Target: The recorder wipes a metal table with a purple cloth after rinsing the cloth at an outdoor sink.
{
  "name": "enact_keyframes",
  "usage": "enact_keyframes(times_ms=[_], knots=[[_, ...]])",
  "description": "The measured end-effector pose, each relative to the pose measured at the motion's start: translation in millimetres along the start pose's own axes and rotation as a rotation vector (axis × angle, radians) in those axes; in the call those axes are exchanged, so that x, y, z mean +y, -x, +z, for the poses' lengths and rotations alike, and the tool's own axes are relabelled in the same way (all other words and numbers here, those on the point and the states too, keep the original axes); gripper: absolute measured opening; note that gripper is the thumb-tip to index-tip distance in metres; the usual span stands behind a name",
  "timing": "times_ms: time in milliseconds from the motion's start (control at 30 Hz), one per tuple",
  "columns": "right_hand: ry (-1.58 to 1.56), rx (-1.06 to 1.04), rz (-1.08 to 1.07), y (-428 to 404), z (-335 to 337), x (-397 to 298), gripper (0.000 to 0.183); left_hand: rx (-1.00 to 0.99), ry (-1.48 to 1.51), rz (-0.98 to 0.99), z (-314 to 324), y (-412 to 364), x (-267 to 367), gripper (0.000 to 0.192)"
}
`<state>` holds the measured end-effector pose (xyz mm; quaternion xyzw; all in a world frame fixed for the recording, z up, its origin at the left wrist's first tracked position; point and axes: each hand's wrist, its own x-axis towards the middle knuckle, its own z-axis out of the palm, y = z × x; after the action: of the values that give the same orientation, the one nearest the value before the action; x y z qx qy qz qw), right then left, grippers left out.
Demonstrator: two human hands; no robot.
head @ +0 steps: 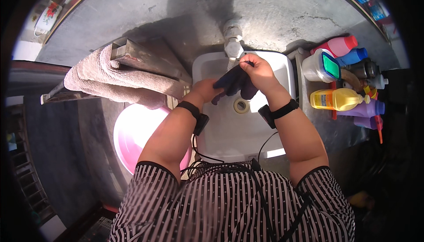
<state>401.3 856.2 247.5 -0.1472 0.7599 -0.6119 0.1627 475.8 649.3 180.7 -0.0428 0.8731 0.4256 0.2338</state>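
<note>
A dark navy cloth (233, 80) is stretched between my two hands above a white washbasin (228, 132). My left hand (206, 90) grips its lower left end. Higher up, near the tap, my right hand (257, 69) pinches the upper corner between thumb and fingers. The pale tap (233, 43) juts from the wall just above the cloth, and what looks like water runs down beneath its spout. Below the cloth shows the round drain (241, 105) with a cream ring. A black strap with a small device circles each of my wrists.
A beige towel (132, 79) hangs over a metal rack left of the basin. Under it stands a pink plastic tub (132, 132). On the right-hand ledge are a lidded clear container (319, 65), a yellow bottle (334, 99) and several other bottles. Black cables (218, 167) cross my front.
</note>
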Motion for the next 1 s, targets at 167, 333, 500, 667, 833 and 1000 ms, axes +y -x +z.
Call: enact_keyframes(times_ms=[167, 333, 500, 667, 833, 1000], knots=[[-0.04, -0.164, 0.296, 4, 4, -2, 0.015, 0.184, 0.265, -0.009, 9, -11, 15, 0.026], [-0.093, -0.216, 0.275, -2, 24, 27, 0.058, 0.26, 0.986, 0.066, 17, -14, 50, 0.015], [0.21, -0.287, 0.179, -11, 34, 40, 0.045, 0.182, 1.2, 0.068, 15, -6, 50, 0.014], [0.353, -0.015, -0.003, 5, 56, 46, 0.026, 0.433, 1.459, -0.112, 37, -11, 41, 0.028], [0.133, 0.117, 0.115, 33, 50, 44, 0.014, 0.036, 1.546, -0.607, 56, 7, 57, 0.056], [0.077, -0.061, -0.186, 54, 74, 22, 0.016, -0.195, 1.803, -0.002, 57, 4, 32, 0.045]])
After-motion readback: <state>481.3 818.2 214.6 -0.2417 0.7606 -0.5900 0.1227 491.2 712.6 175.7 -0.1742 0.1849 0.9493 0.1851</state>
